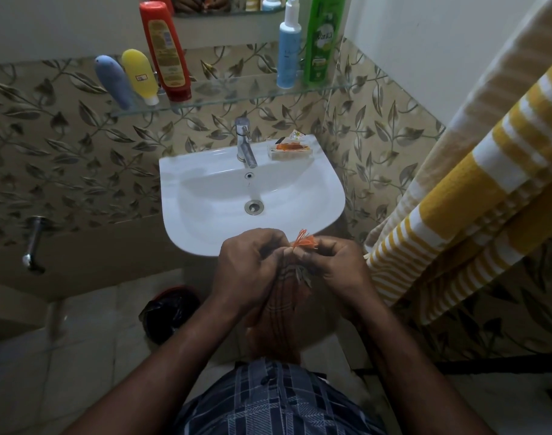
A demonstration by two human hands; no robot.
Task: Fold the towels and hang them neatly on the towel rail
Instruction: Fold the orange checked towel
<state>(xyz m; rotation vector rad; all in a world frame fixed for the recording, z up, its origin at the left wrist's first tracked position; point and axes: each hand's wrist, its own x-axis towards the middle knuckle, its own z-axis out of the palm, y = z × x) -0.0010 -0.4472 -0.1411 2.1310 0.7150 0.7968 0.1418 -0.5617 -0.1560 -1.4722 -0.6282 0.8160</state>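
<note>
Just before the washbasin (186,227), left grip (249,268) and right grip (336,266) pinch an orange fringed towel (282,309); a yellow-striped towel (457,199) hangs right of the washbasin.

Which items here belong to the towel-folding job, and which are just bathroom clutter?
Job: orange-fringed towel, pinched by left hand and right hand; yellow striped towel hanging at right.
Lying about: bottles, sink, tap, soap dish, bin.

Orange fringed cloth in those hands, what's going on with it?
A person at the white sink pinches the fringed top edge of an orange checked towel with the left hand and right hand close together; the rest hangs down. A yellow striped towel hangs at the right. No rail shows.
</note>
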